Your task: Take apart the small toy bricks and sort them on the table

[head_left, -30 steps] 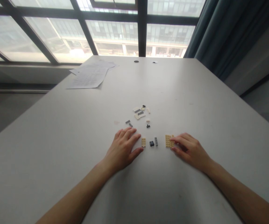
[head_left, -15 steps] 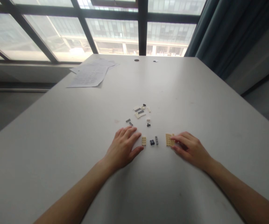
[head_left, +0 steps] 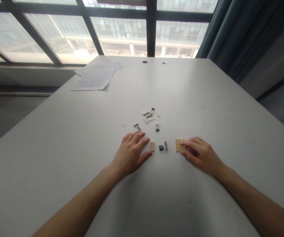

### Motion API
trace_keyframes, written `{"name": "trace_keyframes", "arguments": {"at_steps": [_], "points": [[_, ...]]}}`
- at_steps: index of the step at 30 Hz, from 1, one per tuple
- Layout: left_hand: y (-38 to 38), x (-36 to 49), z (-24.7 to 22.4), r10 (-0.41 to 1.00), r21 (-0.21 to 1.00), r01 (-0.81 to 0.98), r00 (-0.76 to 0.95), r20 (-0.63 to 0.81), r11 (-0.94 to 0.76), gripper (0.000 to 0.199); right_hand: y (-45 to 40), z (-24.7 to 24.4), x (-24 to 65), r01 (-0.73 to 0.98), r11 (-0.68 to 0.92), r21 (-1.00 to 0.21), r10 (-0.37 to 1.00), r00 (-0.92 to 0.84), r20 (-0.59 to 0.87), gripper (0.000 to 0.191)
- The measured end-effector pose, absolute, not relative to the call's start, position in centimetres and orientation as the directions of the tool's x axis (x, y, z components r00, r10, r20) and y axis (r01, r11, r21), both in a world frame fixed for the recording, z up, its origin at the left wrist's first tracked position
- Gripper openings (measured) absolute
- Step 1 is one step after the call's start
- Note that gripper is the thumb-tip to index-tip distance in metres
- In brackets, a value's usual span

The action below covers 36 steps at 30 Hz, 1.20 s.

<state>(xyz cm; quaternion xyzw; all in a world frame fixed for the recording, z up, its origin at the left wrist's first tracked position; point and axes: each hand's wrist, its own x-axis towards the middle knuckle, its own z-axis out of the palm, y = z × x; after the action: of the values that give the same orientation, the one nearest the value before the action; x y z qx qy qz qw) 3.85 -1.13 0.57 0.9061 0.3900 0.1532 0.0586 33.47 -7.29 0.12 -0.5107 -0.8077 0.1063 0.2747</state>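
My left hand (head_left: 132, 152) rests on the white table with its fingers apart, just left of a small tan plate (head_left: 152, 146). To the right of that plate lie a dark brick (head_left: 161, 148) and a narrow grey piece (head_left: 166, 145). Farther right is a larger tan studded piece (head_left: 178, 145), its right part covered by the fingertips of my right hand (head_left: 199, 152). Thumb and fingers of this hand are at the piece's right edge, curled around something tan.
Beyond my hands, white and grey pieces (head_left: 149, 116) lie in a loose group, with a small black piece (head_left: 157, 130) and grey pieces (head_left: 136, 125) nearer. Printed papers (head_left: 95, 79) lie at the far left of the table (head_left: 142, 204).
The whole view has shifted slightly upward. Neither hand has visibly moved relative to the pieces.
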Motion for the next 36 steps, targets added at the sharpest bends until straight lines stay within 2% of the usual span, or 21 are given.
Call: {"name": "trace_keyframes", "arguments": {"at_steps": [21,27,36], "points": [[-1.16,3.93,0.50,0.728,0.242,0.686,0.646,0.230,-0.686,0.040,-7.31,0.24,33.45,0.768,0.456,-0.449,0.877,-0.305,0.371,0.018],[-1.05,3.73,0.60,0.733,0.275,0.680,0.639,0.233,-0.680,0.039,-7.25,0.25,33.41,0.808,0.394,-0.438,0.905,-0.257,0.339,0.028],[-1.00,3.56,0.56,0.764,0.353,0.677,0.577,0.289,-0.645,0.037,-7.29,0.28,33.51,0.761,0.376,-0.528,0.918,-0.229,0.324,0.030]]}}
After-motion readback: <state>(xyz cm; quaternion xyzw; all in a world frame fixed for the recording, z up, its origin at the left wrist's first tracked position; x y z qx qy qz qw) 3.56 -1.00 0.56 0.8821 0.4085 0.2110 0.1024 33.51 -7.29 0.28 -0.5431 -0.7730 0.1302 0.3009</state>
